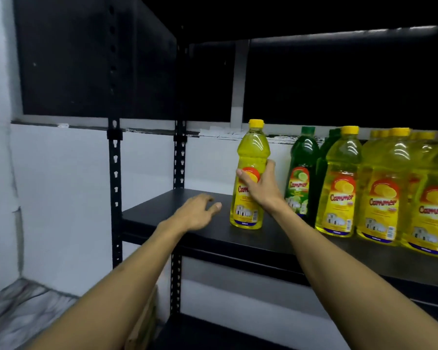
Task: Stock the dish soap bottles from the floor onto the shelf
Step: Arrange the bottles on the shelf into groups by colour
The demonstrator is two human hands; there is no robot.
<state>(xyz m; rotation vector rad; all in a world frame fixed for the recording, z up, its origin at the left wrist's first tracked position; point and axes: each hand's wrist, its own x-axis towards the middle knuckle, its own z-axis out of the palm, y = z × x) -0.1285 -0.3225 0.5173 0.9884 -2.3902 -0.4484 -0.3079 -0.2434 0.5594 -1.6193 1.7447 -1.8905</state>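
On the shelf [177,213], right hand [261,185] grips a yellow bottle [250,157] at three o'clock of the spread left hand [197,210]; stocked row [379,188] further right; floor supply unseen.

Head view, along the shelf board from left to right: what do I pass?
Left hand → yellow bottle held by right hand → green bottle → row of yellow bottles, all on the shelf.
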